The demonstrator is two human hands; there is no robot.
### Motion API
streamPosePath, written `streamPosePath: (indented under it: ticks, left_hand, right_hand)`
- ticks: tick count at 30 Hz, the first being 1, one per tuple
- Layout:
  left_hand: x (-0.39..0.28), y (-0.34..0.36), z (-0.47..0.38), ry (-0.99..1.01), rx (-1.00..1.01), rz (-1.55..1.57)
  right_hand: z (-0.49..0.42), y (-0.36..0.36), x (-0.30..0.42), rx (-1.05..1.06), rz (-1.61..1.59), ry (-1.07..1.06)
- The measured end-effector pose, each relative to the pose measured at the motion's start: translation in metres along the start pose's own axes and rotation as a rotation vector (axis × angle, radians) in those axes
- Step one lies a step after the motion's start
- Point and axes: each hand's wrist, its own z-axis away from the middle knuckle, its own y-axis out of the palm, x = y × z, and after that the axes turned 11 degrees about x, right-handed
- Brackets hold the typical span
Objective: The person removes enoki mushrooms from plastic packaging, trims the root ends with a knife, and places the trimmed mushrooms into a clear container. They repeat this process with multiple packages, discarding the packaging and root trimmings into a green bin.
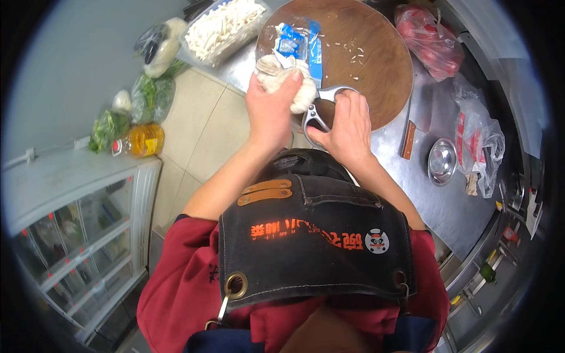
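Note:
My left hand (271, 106) grips a bunched off-white cloth (304, 95) over the near left edge of a round wooden chopping block (375, 57). In my right hand (351, 121) are the metal handles of kitchen scissors (329, 93), spread apart with fingers through the loops. The scissors' pivot sits right beside the cloth, and their blades are hidden by it. A pale pointed tip shows above the cloth; I cannot tell what it is. Just beyond, an opened blue-and-clear plastic package (293, 42) lies on the block, with small white scraps scattered to its right.
A clear tub of cut white mushrooms (225, 28) stands left of the block. On the steel table (397, 185) lie a cleaver (410, 137), a metal bowl (441, 161) and plastic bags (479, 137). A red bag (430, 42) sits behind. Bagged greens (152, 97) and an oil bottle (143, 140) stand left.

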Motion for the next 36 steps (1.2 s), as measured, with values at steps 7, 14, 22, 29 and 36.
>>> streamPosePath:
  ticks: [7, 14, 22, 29, 36]
  left_hand:
    - [-0.079, -0.017, 0.024, 0.183, -0.253, -0.112]
    - [0.021, 0.048, 0.044, -0.169, 0.656, 0.466]
    - [0.026, 0.034, 0.022, -0.364, 0.251, 0.369]
    - [0.066, 0.064, 0.046, -0.304, 0.437, 0.276]
    - [0.05, 0.057, 0.031, -0.03, 0.715, -0.825]
  right_hand:
    - [0.065, -0.063, -0.065, 0.474, -0.185, 0.295]
    - [0.131, -0.043, -0.09, 0.92, -1.77, -0.046]
    - [0.148, -0.036, -0.238, -0.003, -0.004, 0.818]
    - [0.11, -0.02, -0.231, -0.12, -0.026, 0.586]
    - [0.061, 0.007, -0.081, -0.185, -1.53, 0.23]
